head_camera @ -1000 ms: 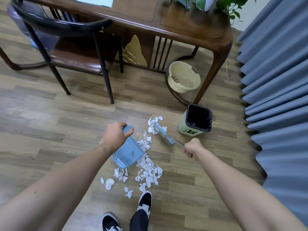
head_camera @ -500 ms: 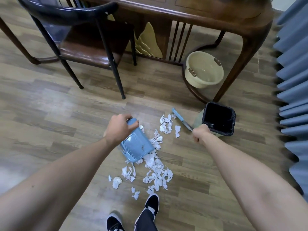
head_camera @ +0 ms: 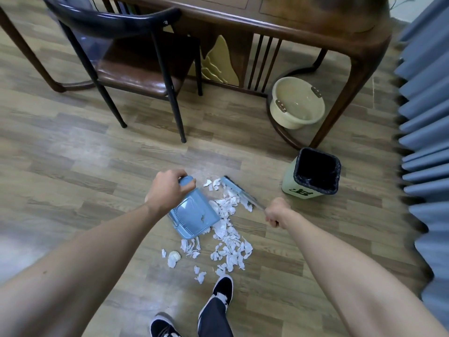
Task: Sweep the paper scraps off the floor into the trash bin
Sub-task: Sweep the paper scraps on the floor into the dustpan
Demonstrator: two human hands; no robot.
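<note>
L hand (head_camera: 167, 190) fingers curled tight round the handle of the blue dustpan (head_camera: 194, 215), pan tilted, its wide lip down on the floor just below the knuckles. R hand (head_camera: 277, 211) a closed fist on the thin brush (head_camera: 239, 190) handle, brush head stretching up-left from the fist, lying against the top of the paper scraps (head_camera: 227, 229). Scraps sit btwn the two hands, touching the pan's right edge and trailing down toward the shoes (head_camera: 222, 289); a few loose bits lie below the pan. Trash bin (head_camera: 315, 171), black-lined, stands upright just up-right of the R fist, apart from the scraps. Beyond it: cream basin (head_camera: 297, 103) under the wooden table (head_camera: 291, 25), chair (head_camera: 136, 52) up-left of the L hand, blue curtain (head_camera: 425, 117) far right.
</note>
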